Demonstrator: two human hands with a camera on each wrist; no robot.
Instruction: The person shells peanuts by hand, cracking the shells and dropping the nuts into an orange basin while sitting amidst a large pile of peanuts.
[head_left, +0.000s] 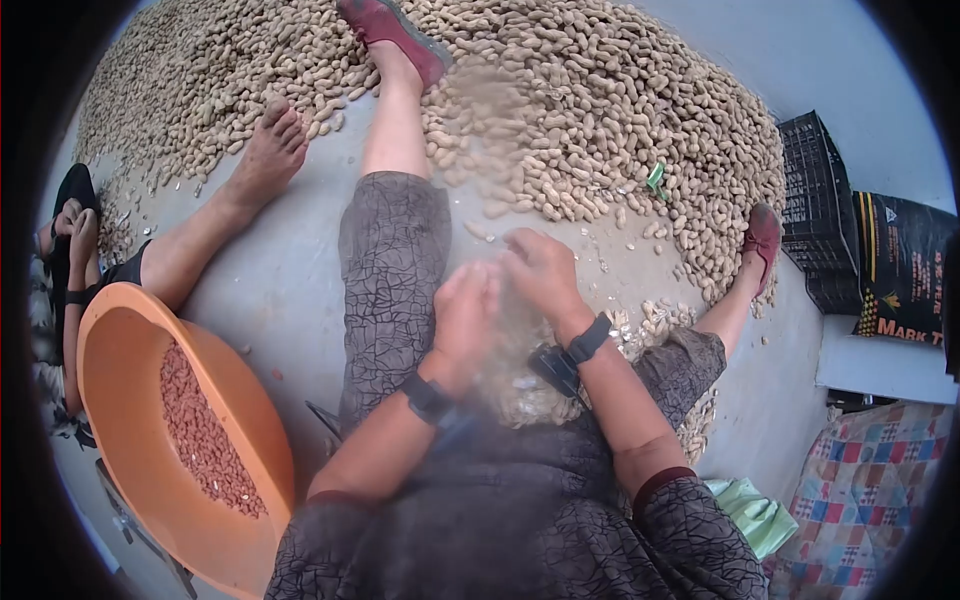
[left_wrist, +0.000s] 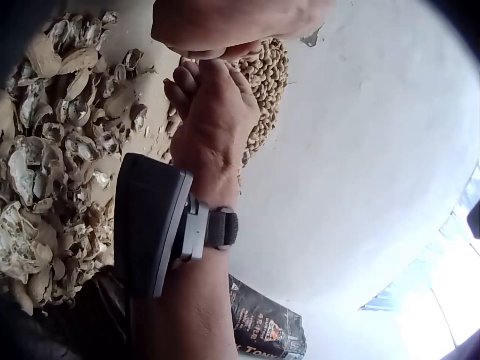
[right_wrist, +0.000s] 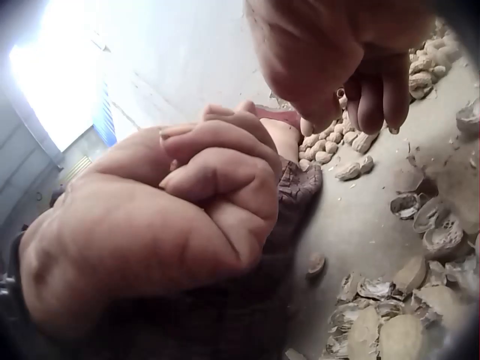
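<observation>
Peanuts heaped on grey floor, beside pale wall, beyond my left hand (curled, contents hidden) and right hand (blurred, grip unclear).

Tub: smooth orange plastic, slight sheen | crate: black plastic | peanut shells: rough, matt | floor: smooth, grey | quilt: patterned cloth

Floor layout:
Peanut heap ahead; basin at left, kernels inside; crate at right, sack just beside.
</observation>
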